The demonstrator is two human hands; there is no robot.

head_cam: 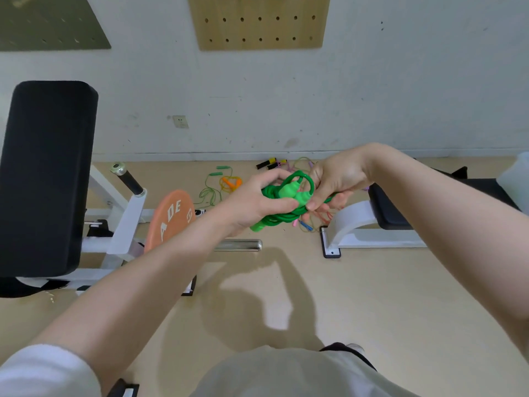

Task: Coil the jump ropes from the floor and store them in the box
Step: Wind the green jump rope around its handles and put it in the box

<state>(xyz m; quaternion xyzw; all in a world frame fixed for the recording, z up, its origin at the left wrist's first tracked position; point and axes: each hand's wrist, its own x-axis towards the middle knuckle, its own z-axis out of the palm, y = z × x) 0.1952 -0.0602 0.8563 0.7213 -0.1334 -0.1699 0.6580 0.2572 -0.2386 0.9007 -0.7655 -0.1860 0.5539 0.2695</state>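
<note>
A bright green jump rope point(282, 200) is bundled into a coil in mid-air between both hands. My left hand point(257, 200) grips the coil from the left, fingers wrapped round it. My right hand point(333, 181) pinches a loop and the green handles at the coil's right side. More jump ropes lie on the floor behind: a light green one point(213, 186), an orange one point(232, 182), one with black and yellow handles point(270, 163), and a thin tangle with pink and blue handles point(307, 223). A white container edge point(515, 179) shows at far right; whether it is the box, I cannot tell.
A black padded weight bench point(45, 173) on a white frame fills the left. An orange weight plate point(171, 217) on a chrome bar point(240, 245) leans beside it. Another bench with a white foot point(360, 224) stands at right. The white wall runs behind.
</note>
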